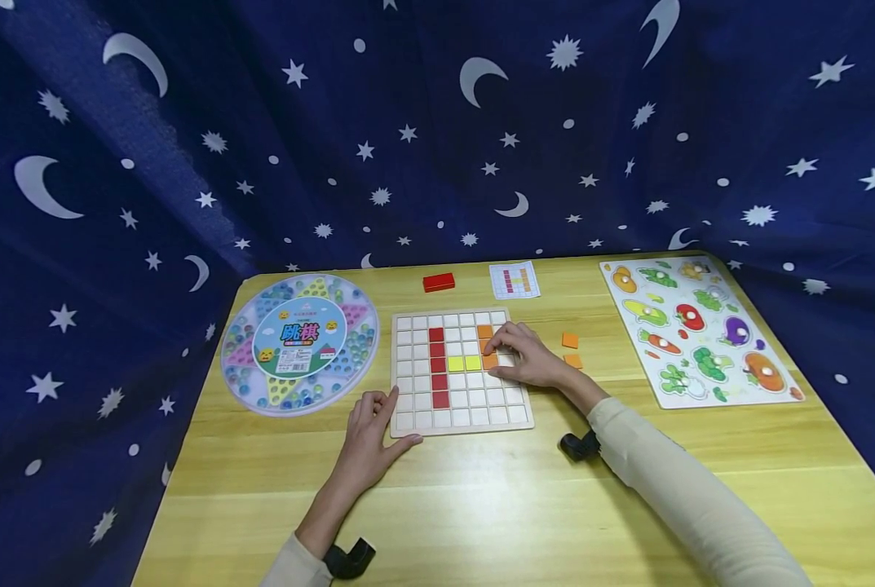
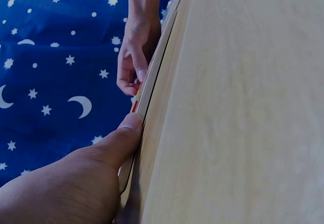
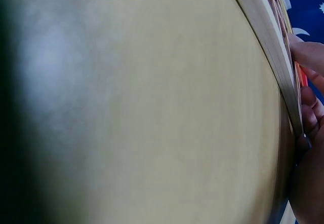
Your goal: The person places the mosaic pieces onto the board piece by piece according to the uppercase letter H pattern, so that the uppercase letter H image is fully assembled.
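Note:
A wooden grid board (image 1: 462, 420) with white squares lies on the table. A column of red tiles (image 1: 439, 365), a pair of yellow tiles (image 1: 464, 364) and a column of orange tiles (image 1: 485, 332) sit in its squares. My left hand (image 1: 366, 432) rests at the near left corner, index finger along the left side, thumb (image 2: 119, 140) against the front edge. Over the board's right half, my right hand (image 1: 528, 359) pinches the lowest orange tile (image 1: 490, 362) between thumb and index finger. Part of that orange tile column is hidden by the fingers.
Two loose orange tiles (image 1: 570, 340) lie right of the board. Behind it are red tiles in a stack (image 1: 439, 282) and a pattern card (image 1: 514, 280). A round marble game board (image 1: 300, 344) is at left, a vegetable puzzle (image 1: 701, 330) at right.

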Available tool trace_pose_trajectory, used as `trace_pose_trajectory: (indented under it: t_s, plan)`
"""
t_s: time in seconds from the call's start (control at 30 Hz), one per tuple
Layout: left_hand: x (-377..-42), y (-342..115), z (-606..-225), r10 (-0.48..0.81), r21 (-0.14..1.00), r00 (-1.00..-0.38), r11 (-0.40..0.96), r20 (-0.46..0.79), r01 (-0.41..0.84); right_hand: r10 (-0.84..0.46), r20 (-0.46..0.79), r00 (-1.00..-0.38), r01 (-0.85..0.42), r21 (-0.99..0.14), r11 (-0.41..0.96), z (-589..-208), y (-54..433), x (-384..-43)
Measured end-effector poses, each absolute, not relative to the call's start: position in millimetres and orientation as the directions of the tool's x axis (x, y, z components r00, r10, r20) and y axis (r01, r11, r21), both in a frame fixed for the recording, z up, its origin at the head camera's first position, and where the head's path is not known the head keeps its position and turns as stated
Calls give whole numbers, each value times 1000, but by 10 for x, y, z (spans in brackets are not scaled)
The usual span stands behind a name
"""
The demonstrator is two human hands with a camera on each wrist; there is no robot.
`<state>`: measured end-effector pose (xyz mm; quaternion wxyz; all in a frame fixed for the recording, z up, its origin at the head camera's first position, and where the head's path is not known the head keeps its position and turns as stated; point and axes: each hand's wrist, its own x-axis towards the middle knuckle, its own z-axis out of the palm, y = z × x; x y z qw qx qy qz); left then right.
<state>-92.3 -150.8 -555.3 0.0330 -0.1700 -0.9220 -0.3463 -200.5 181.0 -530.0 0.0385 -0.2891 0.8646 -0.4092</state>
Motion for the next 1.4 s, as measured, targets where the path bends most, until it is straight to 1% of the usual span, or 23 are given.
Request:
trace_pose_trajectory:
  t_s: [0.5,0.7,0.97,1.23,1.4]
  plan:
    - [-927,-1507,-5541,296,623,-935,699,195,351,-526,157,-836,-460,-723,516,-5325,1823,-2023]
    - [-918,-1508,-5544,287,615,-938,710,194,344,-542,181,-821,-483,-727,489,-5353,1832,-2027]
    - [-913,-1495,-5545,285,620,-938,705,198,345,-554,179,-813,-481,-743,466,-5331,1855,-2014]
    - [-899,-1491,-5547,284,622,-941,707,184,335,-526,155,-836,-431,-779,455,-5298,1905,-1965]
    - [-904,-1496,-5546,289,616,-938,708,194,345,-516,181,-837,-443,-778,446,-5273,1942,-1925]
